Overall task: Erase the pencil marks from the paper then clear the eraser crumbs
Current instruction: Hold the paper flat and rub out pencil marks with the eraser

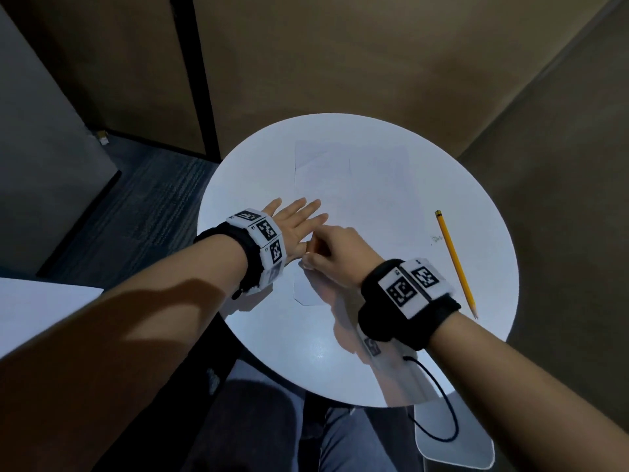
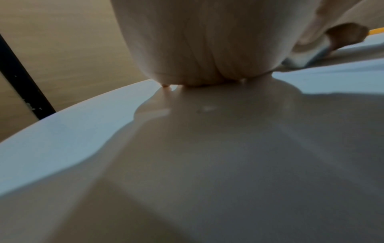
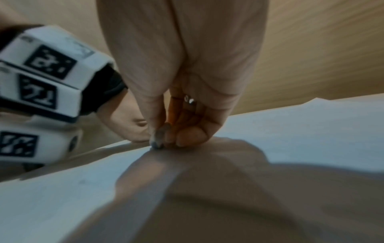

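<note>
Pinched between the thumb and curled fingers of the right hand (image 1: 335, 252) is what looks like a small eraser, though from the head view you mostly just see knuckles bunched up and pressed down on the paper (image 1: 354, 212) near its left edge. Left hand (image 1: 292, 226) is laid flat beside it, fingers straight and spread, palm down over the paper's left edge, holding nothing. That paper sits in the middle of a round white table (image 1: 272, 335), and it's pale enough that I honestly can't make out any pencil marks on it. Off to the right a yellow pencil (image 1: 454, 260) lies on the tabletop, well apart from both hands, with a little smudge of crumbs (image 1: 436, 238) just left of it. Left wrist view is mostly the heel of the left hand (image 2: 199, 49) squashed onto the glossy table (image 2: 62, 131); in the top right corner you can see a whitish eraser (image 2: 307, 52) tip touching the surface, kinda blurry. Right wrist view shows the right hand (image 3: 182, 98) from underneath, fingertips (image 3: 191, 136) bunched tight together against the paper (image 3: 301, 131), and the eraser itself is hidden in there. Marker-covered wristband (image 3: 41, 92) of the other arm sits on the left.
</note>
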`<control>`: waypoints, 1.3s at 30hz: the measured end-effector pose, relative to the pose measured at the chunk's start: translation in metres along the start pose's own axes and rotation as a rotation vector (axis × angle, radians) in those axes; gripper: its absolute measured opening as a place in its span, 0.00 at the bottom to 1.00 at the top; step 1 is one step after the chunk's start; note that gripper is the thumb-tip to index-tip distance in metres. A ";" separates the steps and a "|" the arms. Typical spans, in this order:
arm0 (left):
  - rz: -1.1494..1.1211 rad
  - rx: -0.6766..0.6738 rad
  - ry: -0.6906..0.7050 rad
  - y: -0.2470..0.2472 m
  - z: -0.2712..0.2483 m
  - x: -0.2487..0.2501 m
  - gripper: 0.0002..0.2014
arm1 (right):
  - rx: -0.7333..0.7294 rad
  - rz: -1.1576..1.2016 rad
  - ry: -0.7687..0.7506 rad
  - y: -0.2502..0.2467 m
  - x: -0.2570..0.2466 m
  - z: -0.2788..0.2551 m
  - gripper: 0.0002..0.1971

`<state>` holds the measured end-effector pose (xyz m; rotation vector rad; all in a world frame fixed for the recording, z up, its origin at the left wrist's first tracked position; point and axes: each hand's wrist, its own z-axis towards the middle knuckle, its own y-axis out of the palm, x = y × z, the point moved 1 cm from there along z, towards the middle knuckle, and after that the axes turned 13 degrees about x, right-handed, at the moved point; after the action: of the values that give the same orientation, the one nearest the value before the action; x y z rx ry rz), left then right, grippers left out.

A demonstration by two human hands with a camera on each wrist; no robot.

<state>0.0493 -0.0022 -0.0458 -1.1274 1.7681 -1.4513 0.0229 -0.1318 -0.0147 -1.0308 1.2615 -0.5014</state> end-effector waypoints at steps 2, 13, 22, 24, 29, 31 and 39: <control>0.007 -0.013 0.008 -0.001 0.000 -0.001 0.30 | -0.051 0.021 -0.019 0.005 -0.001 -0.009 0.09; 0.008 -0.004 0.013 -0.003 -0.002 0.001 0.28 | -0.091 0.054 -0.016 0.008 -0.004 -0.014 0.03; 0.007 0.002 0.010 -0.003 -0.002 0.001 0.28 | -0.128 0.062 -0.002 0.010 -0.009 -0.014 0.03; -0.015 -0.012 0.004 -0.003 -0.002 0.000 0.28 | -0.225 0.077 -0.028 0.007 -0.009 -0.020 0.12; -0.009 -0.015 0.000 -0.003 -0.001 0.000 0.28 | -0.048 0.013 0.070 -0.008 0.005 -0.010 0.05; -0.013 -0.019 0.002 -0.003 0.000 0.000 0.28 | -0.085 0.002 0.049 -0.007 0.005 -0.019 0.13; -0.009 -0.007 -0.001 -0.001 0.000 0.000 0.28 | -0.022 0.021 0.093 -0.009 0.004 -0.012 0.05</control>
<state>0.0494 -0.0023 -0.0448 -1.1407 1.7710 -1.4504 0.0147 -0.1437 -0.0083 -1.0210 1.3612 -0.5255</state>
